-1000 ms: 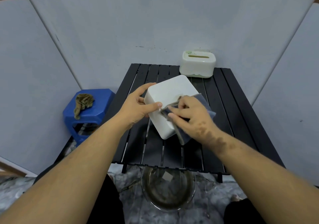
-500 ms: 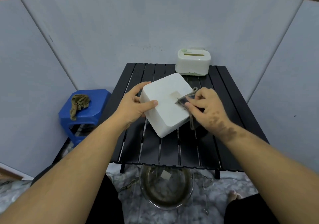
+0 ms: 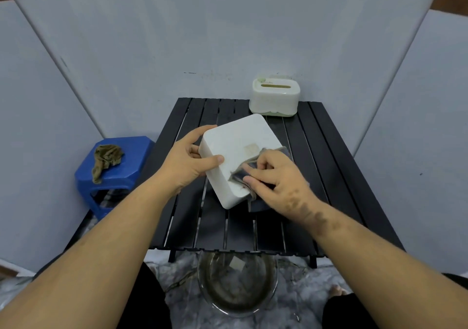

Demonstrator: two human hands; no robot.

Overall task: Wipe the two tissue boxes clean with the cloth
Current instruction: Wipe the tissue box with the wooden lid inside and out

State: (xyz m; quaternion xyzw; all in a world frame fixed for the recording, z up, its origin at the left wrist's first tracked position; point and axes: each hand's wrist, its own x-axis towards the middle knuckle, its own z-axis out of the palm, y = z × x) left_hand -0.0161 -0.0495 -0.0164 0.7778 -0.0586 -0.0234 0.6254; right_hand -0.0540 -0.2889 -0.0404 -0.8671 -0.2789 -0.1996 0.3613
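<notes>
The left hand (image 3: pixel 188 162) grips the light, rigid, probably slippery white tissue box (image 3: pixel 236 156) by its corner, while the right hand (image 3: pixel 276 176) clutches the limp grey cloth (image 3: pixel 243 174) against it.

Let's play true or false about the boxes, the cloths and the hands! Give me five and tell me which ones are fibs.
1. The left hand holds the white box. True.
2. The right hand presses a grey cloth on that box. True.
3. The second box sits on the blue stool. False: it stands at the far edge of the black table.
4. A brown rag lies on the stool. True.
5. The bowl rests on the table. False: it is on the floor below the near edge.
</notes>
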